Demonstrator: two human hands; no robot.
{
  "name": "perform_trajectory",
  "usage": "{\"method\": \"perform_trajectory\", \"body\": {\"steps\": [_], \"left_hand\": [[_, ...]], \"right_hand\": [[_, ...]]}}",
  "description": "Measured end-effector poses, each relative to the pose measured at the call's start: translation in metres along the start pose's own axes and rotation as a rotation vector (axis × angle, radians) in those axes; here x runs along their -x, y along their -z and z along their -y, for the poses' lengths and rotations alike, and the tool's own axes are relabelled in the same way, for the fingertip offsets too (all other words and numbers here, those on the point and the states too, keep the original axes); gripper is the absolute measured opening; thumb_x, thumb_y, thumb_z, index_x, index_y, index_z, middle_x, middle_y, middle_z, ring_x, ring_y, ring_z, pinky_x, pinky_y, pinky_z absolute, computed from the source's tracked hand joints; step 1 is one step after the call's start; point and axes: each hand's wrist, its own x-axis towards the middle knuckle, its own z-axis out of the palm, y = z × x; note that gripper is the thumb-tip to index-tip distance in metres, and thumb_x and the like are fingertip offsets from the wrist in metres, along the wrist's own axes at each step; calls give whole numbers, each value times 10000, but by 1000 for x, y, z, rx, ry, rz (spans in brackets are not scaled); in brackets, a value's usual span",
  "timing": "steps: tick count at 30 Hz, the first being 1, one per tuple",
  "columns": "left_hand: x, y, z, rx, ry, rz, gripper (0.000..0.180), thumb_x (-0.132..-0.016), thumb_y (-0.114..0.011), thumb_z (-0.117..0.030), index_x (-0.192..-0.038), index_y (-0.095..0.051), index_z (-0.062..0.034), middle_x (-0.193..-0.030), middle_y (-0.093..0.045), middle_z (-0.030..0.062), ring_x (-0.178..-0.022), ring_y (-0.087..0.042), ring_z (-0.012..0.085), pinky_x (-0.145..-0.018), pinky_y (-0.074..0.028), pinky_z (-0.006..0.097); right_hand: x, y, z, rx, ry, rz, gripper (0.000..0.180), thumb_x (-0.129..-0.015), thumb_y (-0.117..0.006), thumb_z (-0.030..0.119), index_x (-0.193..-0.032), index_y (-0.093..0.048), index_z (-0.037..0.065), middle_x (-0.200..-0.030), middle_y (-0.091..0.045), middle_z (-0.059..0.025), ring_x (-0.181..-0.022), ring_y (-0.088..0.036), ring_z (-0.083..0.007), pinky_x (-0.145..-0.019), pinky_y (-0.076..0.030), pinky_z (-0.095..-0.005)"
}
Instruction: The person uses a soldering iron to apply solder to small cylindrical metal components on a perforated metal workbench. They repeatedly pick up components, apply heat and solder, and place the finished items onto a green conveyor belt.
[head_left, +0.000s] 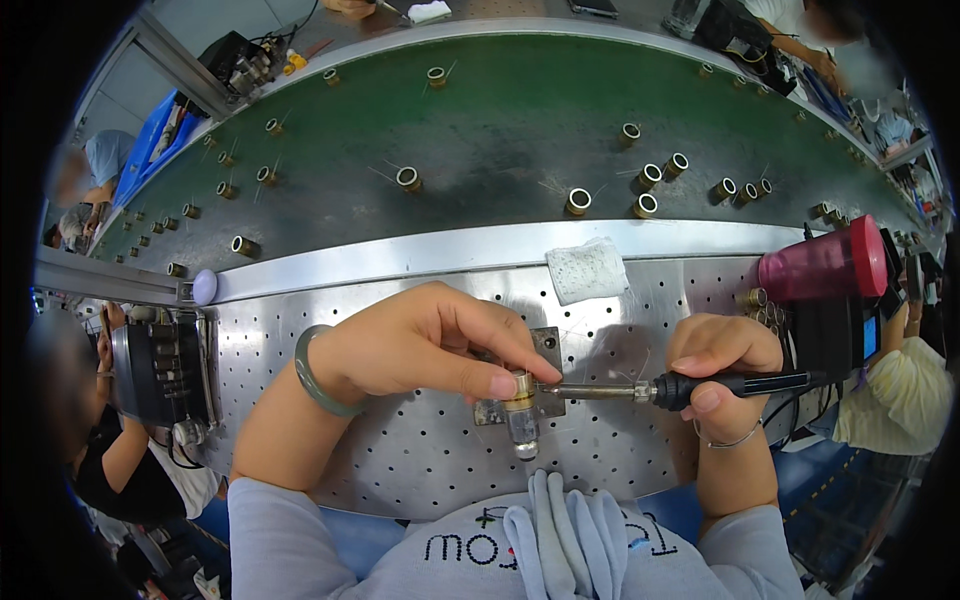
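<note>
My left hand [420, 345], with a green bangle on its wrist, pinches a small brass ring [520, 388] that sits on a metal fixture block [545, 375] on the perforated steel worktop [400, 450]. A clear stub [524, 432] sticks out below the ring. My right hand [718, 365] grips the black handle of a soldering iron [740, 384]. The iron's metal tip [590, 392] points left and touches the ring beside my left fingertips.
A green conveyor belt [500, 120] carries several brass rings with wire leads behind the worktop. A white sponge pad [587, 270] lies at the belt's near rail. A pink cup [825, 262] stands at right, a black device [160, 370] at left. Other people work nearby.
</note>
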Motion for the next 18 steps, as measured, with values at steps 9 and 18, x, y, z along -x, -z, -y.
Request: {"method": "perform_trajectory", "body": {"steps": [9,18], "left_hand": [[-1,3,5,52,37,-40,280,-748,-713,-15,-1011,-656,65,-888,-622,100,-768,-576,127,-654,-452,221],[0,2,4,74,39,-43,291,-743,-725,-22,-1011,-657,68,-889,-621,105,-772,-586,133,-664,-463,218]], "right_hand": [[-3,-6,-3,30,4,43,213,-640,-749,-11,-823,-645,-41,-696,-626,-106,-580,-570,-180,-541,-428,-267],[-2,-2,-5,-42,18,41,226,-635,-754,-8,-826,-639,-41,-681,-617,-105,-561,-562,-181,-532,-420,-264]]}}
